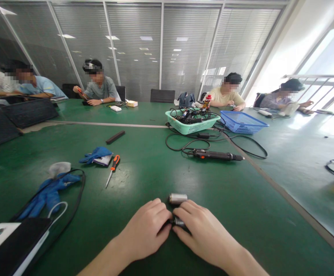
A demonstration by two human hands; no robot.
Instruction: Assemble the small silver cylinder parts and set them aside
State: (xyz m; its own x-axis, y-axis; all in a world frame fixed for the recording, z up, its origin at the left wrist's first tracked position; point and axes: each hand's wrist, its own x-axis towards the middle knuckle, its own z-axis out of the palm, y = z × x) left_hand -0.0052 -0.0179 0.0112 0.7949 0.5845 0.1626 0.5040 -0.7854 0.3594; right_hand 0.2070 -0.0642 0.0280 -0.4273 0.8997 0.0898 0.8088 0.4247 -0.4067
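Note:
Low over the green table, my left hand [148, 228] and my right hand [200, 226] meet in front of me. Between their fingertips is a small silver metal cylinder [179, 221] with a dark end. The right fingers are closed around the silver body. My left thumb and fingers pinch the dark end, which they mostly cover. Just beyond the fingertips a second silver cylinder [178, 198] lies on its side, its left end dark.
An orange-handled screwdriver [114, 164], blue gloves [44, 193] and a black bar [115, 137] lie left. A corded electric screwdriver [217, 155] lies ahead, near a green basket [188, 127] of cables and a blue basket [242, 124]. Several people sit around the table.

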